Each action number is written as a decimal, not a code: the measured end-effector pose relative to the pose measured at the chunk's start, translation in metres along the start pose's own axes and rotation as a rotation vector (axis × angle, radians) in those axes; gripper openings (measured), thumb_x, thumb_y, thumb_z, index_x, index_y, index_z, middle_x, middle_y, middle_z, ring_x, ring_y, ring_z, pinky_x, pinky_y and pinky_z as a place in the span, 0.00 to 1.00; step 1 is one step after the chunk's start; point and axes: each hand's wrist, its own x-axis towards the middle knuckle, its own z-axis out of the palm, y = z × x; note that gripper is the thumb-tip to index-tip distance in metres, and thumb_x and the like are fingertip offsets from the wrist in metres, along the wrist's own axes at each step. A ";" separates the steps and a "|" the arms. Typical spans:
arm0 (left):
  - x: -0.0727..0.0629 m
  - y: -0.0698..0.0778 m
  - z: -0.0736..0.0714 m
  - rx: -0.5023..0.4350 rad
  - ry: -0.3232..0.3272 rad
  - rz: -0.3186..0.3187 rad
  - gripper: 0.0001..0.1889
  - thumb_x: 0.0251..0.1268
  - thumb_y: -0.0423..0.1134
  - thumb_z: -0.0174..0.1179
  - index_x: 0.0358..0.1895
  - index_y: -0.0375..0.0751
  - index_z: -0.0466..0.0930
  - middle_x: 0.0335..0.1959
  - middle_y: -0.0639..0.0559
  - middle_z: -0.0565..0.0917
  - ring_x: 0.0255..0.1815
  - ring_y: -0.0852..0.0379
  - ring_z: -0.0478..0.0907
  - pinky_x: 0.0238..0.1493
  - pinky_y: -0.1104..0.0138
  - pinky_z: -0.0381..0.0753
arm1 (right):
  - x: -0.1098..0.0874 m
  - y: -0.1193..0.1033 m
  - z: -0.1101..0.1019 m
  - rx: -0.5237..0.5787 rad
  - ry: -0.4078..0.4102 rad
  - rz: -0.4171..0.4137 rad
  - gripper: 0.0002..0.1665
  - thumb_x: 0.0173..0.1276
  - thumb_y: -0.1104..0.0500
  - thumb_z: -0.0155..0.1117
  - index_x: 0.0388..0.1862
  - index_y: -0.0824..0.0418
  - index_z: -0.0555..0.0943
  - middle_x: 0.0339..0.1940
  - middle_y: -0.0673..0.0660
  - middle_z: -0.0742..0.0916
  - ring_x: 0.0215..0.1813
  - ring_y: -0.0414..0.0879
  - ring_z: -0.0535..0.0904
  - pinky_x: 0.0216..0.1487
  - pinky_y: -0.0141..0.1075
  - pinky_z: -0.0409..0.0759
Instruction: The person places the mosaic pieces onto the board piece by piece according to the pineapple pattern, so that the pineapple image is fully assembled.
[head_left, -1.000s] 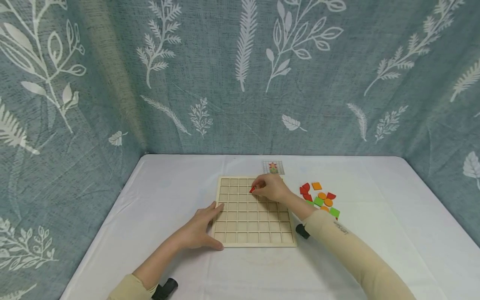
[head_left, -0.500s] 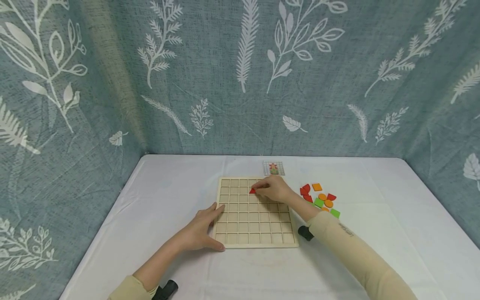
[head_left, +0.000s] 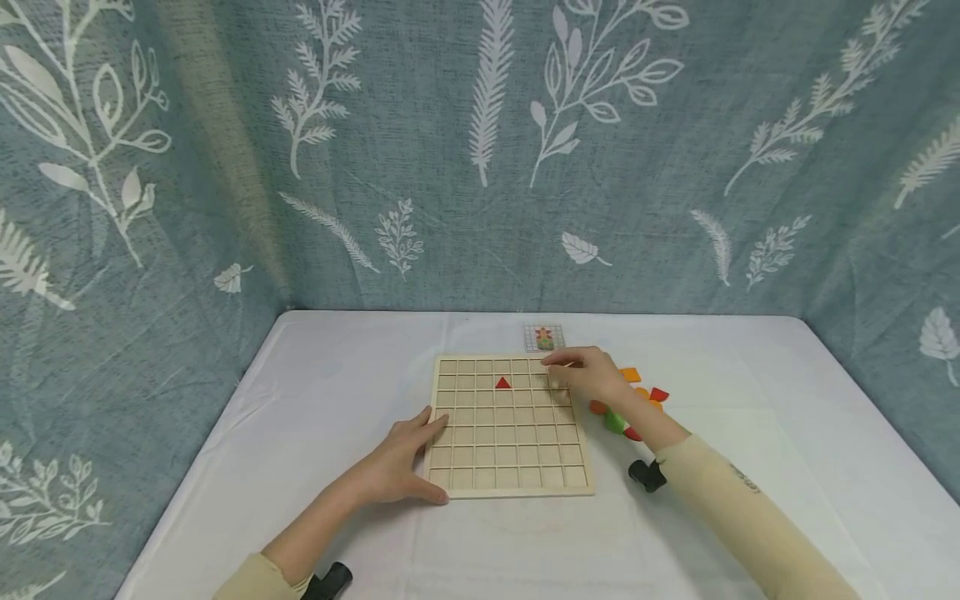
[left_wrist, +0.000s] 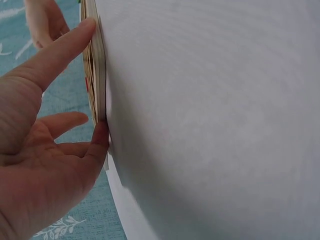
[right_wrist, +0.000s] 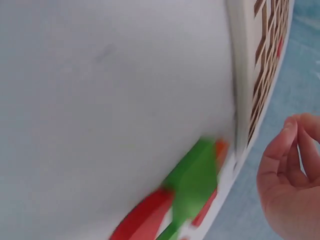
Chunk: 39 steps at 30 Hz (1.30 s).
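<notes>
While the left hand rests spread wide along the left edge of the wooden grid board, the right hand hangs at its upper right corner.
Near the centre of the frame, a red triangle lies in the board's second row from the top; the right fingers are loosely bent, forefinger near thumb, and whether the tips touch I cannot tell. A small picture card lies just above the board, and loose coloured pieces sit right of it, partly hidden by the right hand and forearm.
</notes>
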 end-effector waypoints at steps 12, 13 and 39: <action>0.000 -0.002 -0.001 -0.006 -0.001 0.013 0.55 0.39 0.44 0.80 0.73 0.33 0.60 0.76 0.29 0.49 0.74 0.32 0.48 0.67 0.40 0.56 | -0.029 0.034 -0.038 0.034 0.098 0.143 0.17 0.72 0.56 0.60 0.55 0.62 0.83 0.47 0.60 0.86 0.43 0.50 0.82 0.44 0.40 0.80; 0.000 -0.002 -0.001 -0.006 0.000 0.015 0.55 0.39 0.44 0.80 0.73 0.33 0.60 0.76 0.29 0.49 0.74 0.32 0.48 0.67 0.40 0.56 | -0.030 0.036 -0.041 0.027 0.109 0.150 0.17 0.72 0.56 0.61 0.55 0.63 0.83 0.47 0.61 0.86 0.44 0.51 0.82 0.44 0.41 0.80; 0.003 0.000 0.000 -0.016 0.002 0.021 0.53 0.39 0.45 0.81 0.72 0.33 0.62 0.76 0.30 0.50 0.73 0.32 0.49 0.67 0.40 0.56 | -0.019 0.061 -0.064 -0.296 0.045 0.092 0.21 0.65 0.58 0.69 0.56 0.63 0.82 0.56 0.66 0.80 0.54 0.59 0.70 0.52 0.53 0.73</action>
